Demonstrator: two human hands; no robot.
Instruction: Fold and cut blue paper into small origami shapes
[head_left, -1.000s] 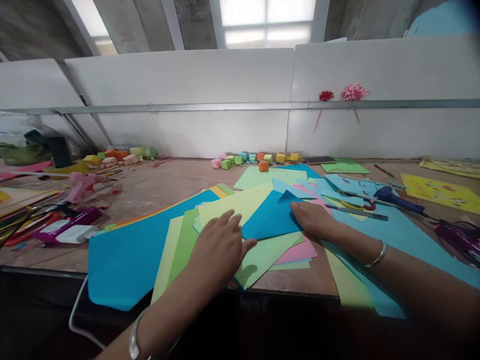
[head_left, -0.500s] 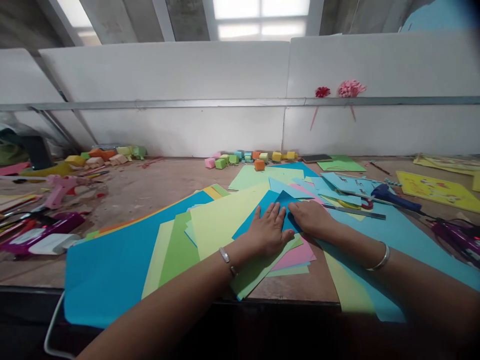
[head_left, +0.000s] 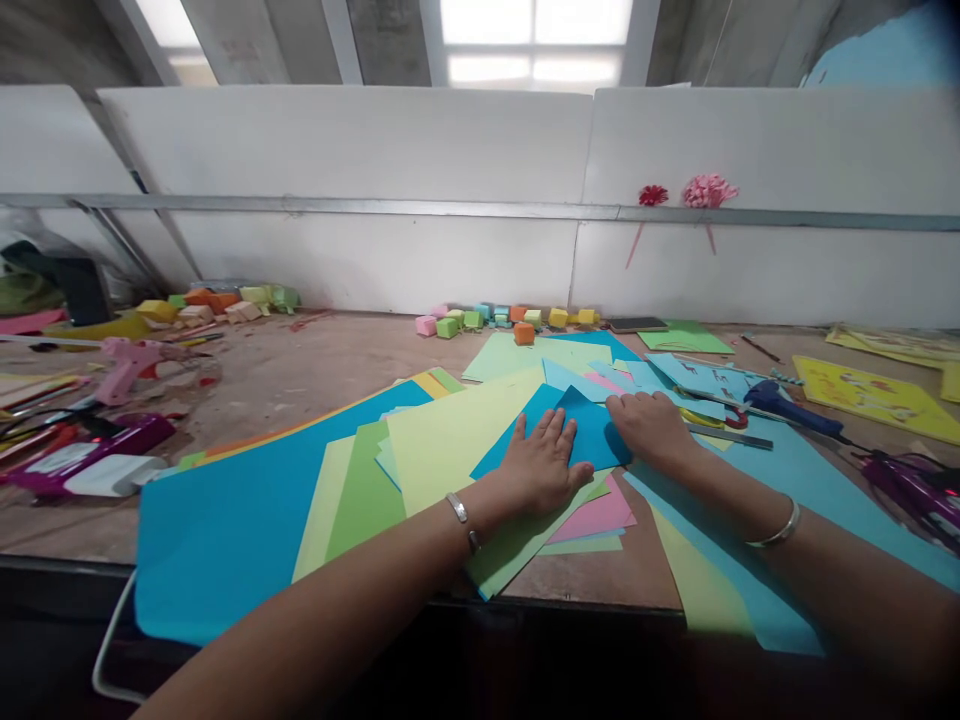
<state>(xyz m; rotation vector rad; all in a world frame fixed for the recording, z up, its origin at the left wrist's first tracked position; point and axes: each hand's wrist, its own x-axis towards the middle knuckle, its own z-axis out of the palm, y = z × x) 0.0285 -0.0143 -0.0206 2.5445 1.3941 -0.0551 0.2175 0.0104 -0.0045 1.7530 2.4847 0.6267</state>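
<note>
A folded sheet of blue paper (head_left: pixel 595 425) lies over a pale green sheet (head_left: pixel 439 430) and other coloured papers. My left hand (head_left: pixel 544 462) rests flat on the blue paper with its fingers spread. At its right edge is my right hand (head_left: pixel 651 430), the fingers curled together on the blue paper; their tips are partly hidden. Beneath my left hand, the corners of green and pink sheets (head_left: pixel 596 515) stick out toward the table's front edge.
A large blue sheet (head_left: pixel 225 540) overhangs the front edge at left. Right of my hands lie a dark blue glue gun (head_left: pixel 791 405), a metal ruler (head_left: pixel 731 436) and light blue sheets (head_left: pixel 795 490). Small paper cubes (head_left: pixel 523 333) line the back; a pink glue gun (head_left: pixel 127 370) stands left.
My right hand has slid right and slightly up, to the blue paper's right edge, so more of the paper shows. My left hand stays flat in place. The view has shifted slightly.
</note>
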